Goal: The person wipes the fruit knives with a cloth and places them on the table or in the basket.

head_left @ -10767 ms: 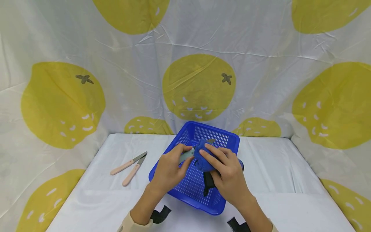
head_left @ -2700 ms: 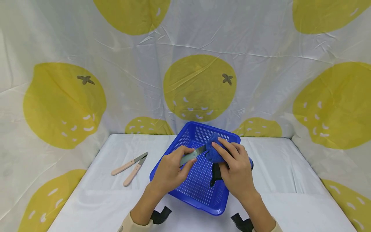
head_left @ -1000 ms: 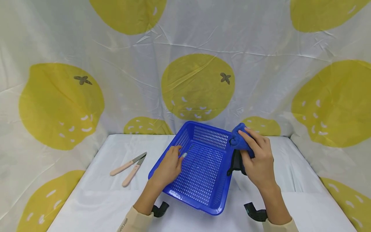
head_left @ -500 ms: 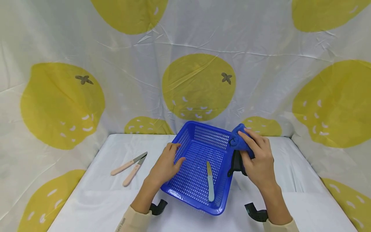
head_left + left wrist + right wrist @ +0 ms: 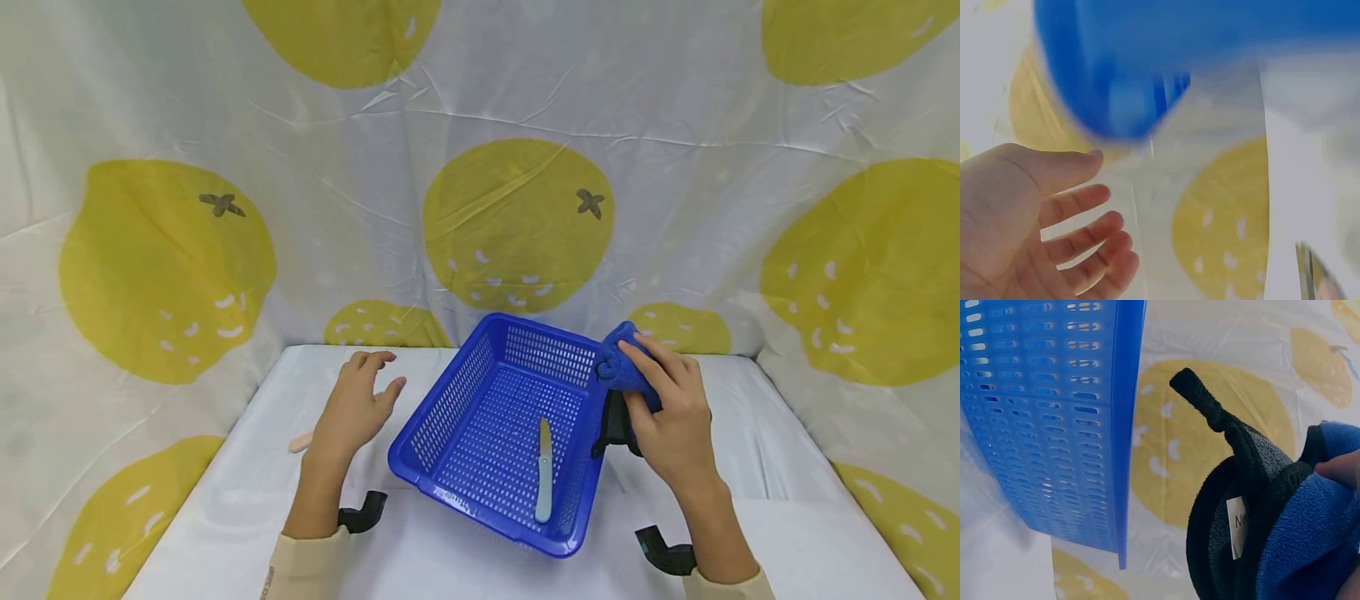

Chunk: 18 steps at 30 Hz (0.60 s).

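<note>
My left hand (image 5: 351, 412) hovers over the left part of the table, fingers apart and holding nothing. Beneath it lie two paring knives, mostly hidden in the head view; one pink handle (image 5: 302, 442) pokes out beside the wrist. Blurred knife blades (image 5: 1307, 269) show at the lower right of the left wrist view. My right hand (image 5: 671, 417) grips a bunched blue cloth (image 5: 619, 360) with black edging and a tag, beside the basket's right rim. A paring knife (image 5: 544, 479) with a pale green handle lies inside the blue basket (image 5: 420, 479).
The perforated plastic basket stands angled in the middle of the white-covered table (image 5: 247, 500). A lemon-printed curtain (image 5: 517, 225) rises behind and at both sides. Black curved pieces (image 5: 363, 512) sit at both wrists.
The pale green knife left my left hand and now lies on the basket floor. That hand then moved left over the pink-handled knives. My right hand drew the cloth away to the right.
</note>
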Each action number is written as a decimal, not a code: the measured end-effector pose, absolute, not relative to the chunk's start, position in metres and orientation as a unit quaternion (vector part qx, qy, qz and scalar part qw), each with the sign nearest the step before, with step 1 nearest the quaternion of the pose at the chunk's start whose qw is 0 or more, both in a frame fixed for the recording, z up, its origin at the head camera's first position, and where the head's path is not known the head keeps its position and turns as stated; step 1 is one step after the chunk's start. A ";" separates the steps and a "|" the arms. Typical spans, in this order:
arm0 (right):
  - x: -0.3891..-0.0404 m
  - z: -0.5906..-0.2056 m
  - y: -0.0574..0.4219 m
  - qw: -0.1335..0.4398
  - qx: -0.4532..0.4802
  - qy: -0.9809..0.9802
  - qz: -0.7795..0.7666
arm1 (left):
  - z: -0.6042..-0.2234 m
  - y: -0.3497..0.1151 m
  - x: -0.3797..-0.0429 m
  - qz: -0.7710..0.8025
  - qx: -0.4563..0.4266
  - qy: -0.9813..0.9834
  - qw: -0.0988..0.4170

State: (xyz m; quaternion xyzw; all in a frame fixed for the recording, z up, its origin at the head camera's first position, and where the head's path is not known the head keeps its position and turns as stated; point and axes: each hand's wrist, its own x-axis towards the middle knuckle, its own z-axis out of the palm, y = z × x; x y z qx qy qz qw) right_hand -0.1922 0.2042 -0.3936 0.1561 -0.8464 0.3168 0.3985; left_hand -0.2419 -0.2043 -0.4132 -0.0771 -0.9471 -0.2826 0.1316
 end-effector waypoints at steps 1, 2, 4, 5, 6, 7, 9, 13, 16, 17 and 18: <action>-0.192 -0.393 0.204 0.398 0.156 -0.847 0.317 | -0.414 -0.212 -0.242 -0.278 -0.070 -0.949 0.132; -0.192 -0.393 0.204 0.398 0.155 -0.847 0.316 | -0.415 -0.220 -0.243 -0.274 -0.062 -0.951 0.131; -0.193 -0.393 0.205 0.396 0.156 -0.848 0.315 | -0.419 -0.235 -0.244 -0.263 -0.045 -0.956 0.122; -0.193 -0.393 0.205 0.396 0.156 -0.849 0.313 | -0.421 -0.242 -0.245 -0.258 -0.038 -0.959 0.114; -0.193 -0.393 0.205 0.395 0.155 -0.850 0.312 | -0.424 -0.250 -0.246 -0.253 -0.035 -0.961 0.107; -0.193 -0.393 0.205 0.394 0.156 -0.850 0.312 | -0.427 -0.257 -0.247 -0.248 -0.030 -0.963 0.099; -0.193 -0.394 0.205 0.396 0.157 -0.849 0.312 | -0.433 -0.270 -0.247 -0.240 -0.019 -0.968 0.075; -0.194 -0.395 0.204 0.405 0.164 -0.842 0.316 | -0.445 -0.293 -0.246 -0.237 -0.004 -0.971 0.030; -0.195 -0.395 0.203 0.414 0.169 -0.836 0.318 | -0.452 -0.305 -0.246 -0.239 0.018 -0.971 -0.007; -0.196 -0.395 0.203 0.416 0.170 -0.835 0.318 | -0.455 -0.308 -0.246 -0.240 0.027 -0.970 -0.019; -0.196 -0.394 0.203 0.414 0.170 -0.835 0.319 | -0.457 -0.310 -0.246 -0.242 0.035 -0.969 -0.029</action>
